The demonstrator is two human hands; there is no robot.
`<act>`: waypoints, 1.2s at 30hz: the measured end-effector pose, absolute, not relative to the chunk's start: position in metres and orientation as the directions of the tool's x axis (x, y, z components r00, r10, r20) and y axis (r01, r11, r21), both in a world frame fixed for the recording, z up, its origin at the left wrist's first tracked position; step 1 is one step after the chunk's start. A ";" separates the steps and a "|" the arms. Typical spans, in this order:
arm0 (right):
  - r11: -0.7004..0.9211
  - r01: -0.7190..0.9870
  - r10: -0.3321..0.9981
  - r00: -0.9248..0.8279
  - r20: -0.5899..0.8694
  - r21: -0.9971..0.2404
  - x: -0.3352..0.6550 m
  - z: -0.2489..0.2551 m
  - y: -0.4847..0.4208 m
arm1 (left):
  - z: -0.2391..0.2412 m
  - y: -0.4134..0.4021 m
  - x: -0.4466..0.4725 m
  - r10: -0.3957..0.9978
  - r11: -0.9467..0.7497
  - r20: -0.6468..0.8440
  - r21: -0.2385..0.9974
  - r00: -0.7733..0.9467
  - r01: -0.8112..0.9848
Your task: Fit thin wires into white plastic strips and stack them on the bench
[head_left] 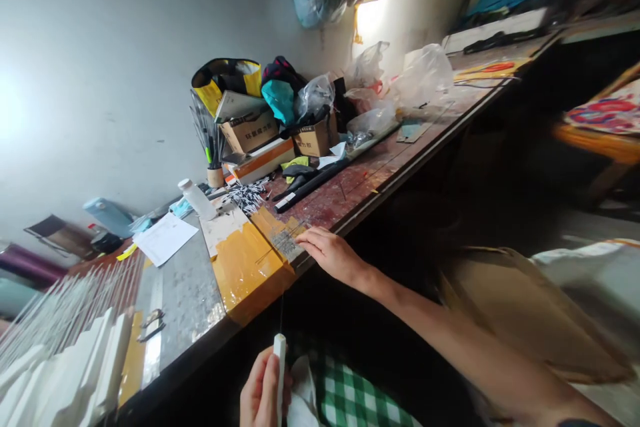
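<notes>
My left hand (260,390) is wrapped round a white square-sided stick (280,373), held upright below the bench edge. From its top end a thin dark rod (281,310) rises. My right hand (333,253) reaches to the bench edge, its fingertips drawn together beside a small pile of tiny grey metal pieces (284,241). Whatever is between those fingertips is too small to make out. The pile lies on a tape-covered brown patch (263,217), next to a raised block wrapped in yellow-brown tape (247,267).
At left, several white sticks with long thin rods (85,360) lie along the bench. Black-and-white small pieces (247,195), a clear bottle (197,199), a paper sheet (165,238) and a black tube (313,185) lie behind. Cardboard boxes (250,132) and plastic bags (425,77) stand further back.
</notes>
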State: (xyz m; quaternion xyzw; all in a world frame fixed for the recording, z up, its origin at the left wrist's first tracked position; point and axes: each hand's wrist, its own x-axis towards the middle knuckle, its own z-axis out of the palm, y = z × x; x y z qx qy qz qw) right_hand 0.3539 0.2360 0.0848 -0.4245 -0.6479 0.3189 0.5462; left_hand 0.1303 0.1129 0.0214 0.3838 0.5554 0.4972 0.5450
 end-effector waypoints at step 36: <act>0.384 0.201 0.915 -0.212 0.342 -0.901 0.311 0.079 0.219 | 0.029 0.116 0.123 0.979 0.124 -0.148 0.979 -0.144 -0.163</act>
